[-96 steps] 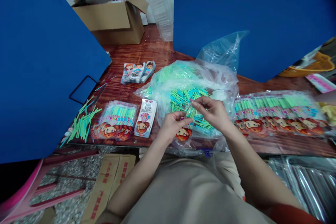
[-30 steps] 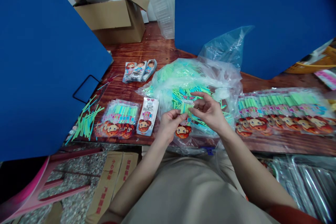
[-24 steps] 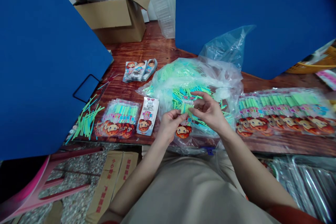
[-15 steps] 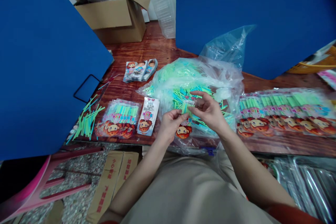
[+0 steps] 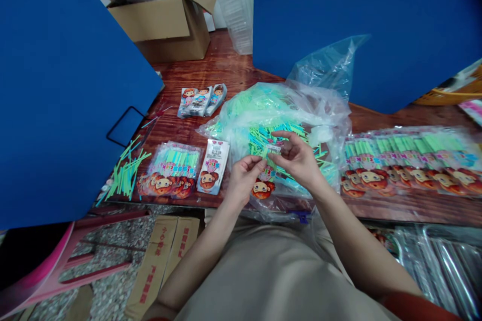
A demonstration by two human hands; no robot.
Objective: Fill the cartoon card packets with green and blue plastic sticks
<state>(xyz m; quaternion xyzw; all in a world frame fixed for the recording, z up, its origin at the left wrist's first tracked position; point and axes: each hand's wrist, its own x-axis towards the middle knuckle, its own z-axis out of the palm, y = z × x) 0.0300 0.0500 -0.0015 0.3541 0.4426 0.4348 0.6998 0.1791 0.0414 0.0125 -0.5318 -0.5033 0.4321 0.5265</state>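
Note:
My left hand and my right hand meet above a large transparent plastic bag full of loose green and blue sticks. Between them they pinch a small transparent sleeve of green sticks, and the fingers hide much of it. Just below, a printed label with a cartoon face lies on the bag. Nearest my left hand, a flat printed packet rests on the wooden table. Beside that is a filled stick packet, with loose green sticks further left.
Several filled packets lie in a row at right, and several printed packets lie at the back. Blue panels rise at both sides. A cardboard box stands behind the table, with flattened cardboard on the floor below.
Earlier my hands were down among the loose sticks. Now they hold the small sleeve of sticks up between them. The sleeve has shifted slightly up and to the right over the last second.

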